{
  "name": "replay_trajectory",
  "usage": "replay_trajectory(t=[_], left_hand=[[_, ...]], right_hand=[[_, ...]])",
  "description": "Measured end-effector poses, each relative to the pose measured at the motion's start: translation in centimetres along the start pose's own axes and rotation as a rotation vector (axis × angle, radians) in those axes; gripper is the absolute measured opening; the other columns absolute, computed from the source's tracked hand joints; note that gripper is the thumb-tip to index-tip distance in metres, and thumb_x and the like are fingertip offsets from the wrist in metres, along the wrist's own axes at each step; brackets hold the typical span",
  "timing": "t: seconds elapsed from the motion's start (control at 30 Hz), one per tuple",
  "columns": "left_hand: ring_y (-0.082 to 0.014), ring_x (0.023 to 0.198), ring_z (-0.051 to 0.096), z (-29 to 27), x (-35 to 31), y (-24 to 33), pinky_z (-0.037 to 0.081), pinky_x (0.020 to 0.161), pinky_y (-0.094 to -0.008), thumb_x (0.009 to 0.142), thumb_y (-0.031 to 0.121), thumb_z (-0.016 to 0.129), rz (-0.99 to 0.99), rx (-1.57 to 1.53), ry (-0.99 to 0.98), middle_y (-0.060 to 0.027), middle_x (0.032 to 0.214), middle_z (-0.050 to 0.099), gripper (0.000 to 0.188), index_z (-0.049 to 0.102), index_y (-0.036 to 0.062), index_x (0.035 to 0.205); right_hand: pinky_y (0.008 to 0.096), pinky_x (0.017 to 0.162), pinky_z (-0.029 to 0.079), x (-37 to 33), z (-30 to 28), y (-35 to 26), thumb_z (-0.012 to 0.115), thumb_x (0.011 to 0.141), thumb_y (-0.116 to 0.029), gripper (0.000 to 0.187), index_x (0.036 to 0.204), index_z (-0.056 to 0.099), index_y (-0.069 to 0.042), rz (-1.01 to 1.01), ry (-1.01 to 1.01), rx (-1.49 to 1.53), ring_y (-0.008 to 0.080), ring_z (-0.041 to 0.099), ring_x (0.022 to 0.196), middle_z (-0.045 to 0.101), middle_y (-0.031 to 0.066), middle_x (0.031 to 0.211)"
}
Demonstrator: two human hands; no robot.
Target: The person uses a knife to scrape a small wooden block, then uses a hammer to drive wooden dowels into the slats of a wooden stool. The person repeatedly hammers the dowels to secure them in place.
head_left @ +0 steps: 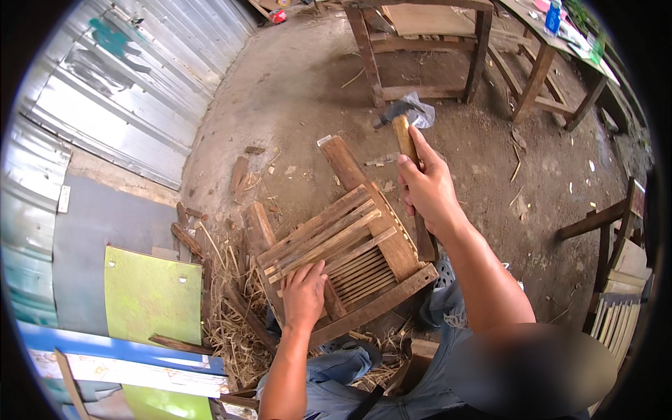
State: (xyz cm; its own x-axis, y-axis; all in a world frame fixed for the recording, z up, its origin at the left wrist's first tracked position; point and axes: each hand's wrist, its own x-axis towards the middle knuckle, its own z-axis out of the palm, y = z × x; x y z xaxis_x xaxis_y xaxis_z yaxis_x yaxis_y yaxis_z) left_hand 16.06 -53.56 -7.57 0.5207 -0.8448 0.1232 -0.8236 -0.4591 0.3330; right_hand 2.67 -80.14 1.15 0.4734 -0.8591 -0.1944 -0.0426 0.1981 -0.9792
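Note:
My right hand (428, 183) is closed around the wooden handle of a hammer (406, 136), whose dark metal head points up and away from me. Below it lies a brown wooden chair-like frame (371, 308) with legs sticking out on its far side. Several loose-looking wooden slats (329, 234) run across its upper part, with a row of thinner slats (360, 276) underneath. My left hand (302, 294) lies on the near end of these slats, fingers stretched forward. Any nails are too small to make out.
Wood shavings (234, 336) and offcuts litter the ground left of the frame. A green panel (150, 294) leans by the metal wall (140, 84). A wooden frame (427, 42) stands ahead, a table (539, 42) far right, a slatted chair (616, 280) at right. Clear plastic (422, 112) shows beyond the hammer head.

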Motion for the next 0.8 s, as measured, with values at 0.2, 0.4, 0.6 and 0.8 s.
replay_trajectory(t=[0.2, 0.4, 0.6, 0.8], left_hand=[[-0.0351, 0.103, 0.061, 0.2, 0.2, -0.4, 0.047, 0.093, -0.0417, 0.095, 0.014, 0.062, -0.032, -0.065, 0.060, -0.0154, 0.109, 0.067, 0.023, 0.071, 0.0048, 0.114], [-0.0354, 0.102, 0.060, 0.6, 0.1, -0.6, 0.047, 0.092, -0.0411, 0.093, 0.009, 0.063, -0.030, -0.085, 0.075, -0.0160, 0.109, 0.067, 0.023, 0.070, 0.0022, 0.114], [-0.0332, 0.102, 0.059, 0.5, 0.4, -0.6, 0.046, 0.091, -0.0422, 0.093, 0.010, 0.064, -0.008, -0.046, 0.100, -0.0126, 0.110, 0.068, 0.023, 0.072, 0.0054, 0.114], [-0.0319, 0.097, 0.059, 1.0, 0.2, -0.4, 0.048, 0.086, -0.0411, 0.090, 0.009, 0.064, -0.005, 0.067, 0.178, -0.0109, 0.102, 0.068, 0.020, 0.074, 0.0076, 0.108]], right_hand=[[0.0287, 0.075, 0.048, 0.9, 0.5, -0.1, 0.056, 0.098, -0.018, 0.060, 0.154, 0.035, -0.015, -0.058, 0.004, -0.061, 0.0110, 0.053, 0.078, 0.064, 0.0094, 0.098], [0.0295, 0.074, 0.049, 0.6, 0.5, -0.3, 0.055, 0.098, -0.019, 0.060, 0.154, 0.034, -0.014, -0.015, -0.009, -0.063, 0.0117, 0.055, 0.077, 0.064, 0.0104, 0.099], [0.0244, 0.041, 0.040, 0.2, 1.1, 0.0, 0.054, 0.100, -0.013, 0.061, 0.155, 0.029, -0.018, -0.100, -0.022, -0.022, 0.0063, 0.043, 0.052, 0.048, 0.0000, 0.077], [0.0242, 0.038, 0.037, -0.8, 1.7, -0.1, 0.055, 0.099, -0.011, 0.059, 0.154, 0.033, -0.015, -0.082, -0.045, 0.037, 0.0052, 0.041, 0.049, 0.054, 0.0008, 0.080]])
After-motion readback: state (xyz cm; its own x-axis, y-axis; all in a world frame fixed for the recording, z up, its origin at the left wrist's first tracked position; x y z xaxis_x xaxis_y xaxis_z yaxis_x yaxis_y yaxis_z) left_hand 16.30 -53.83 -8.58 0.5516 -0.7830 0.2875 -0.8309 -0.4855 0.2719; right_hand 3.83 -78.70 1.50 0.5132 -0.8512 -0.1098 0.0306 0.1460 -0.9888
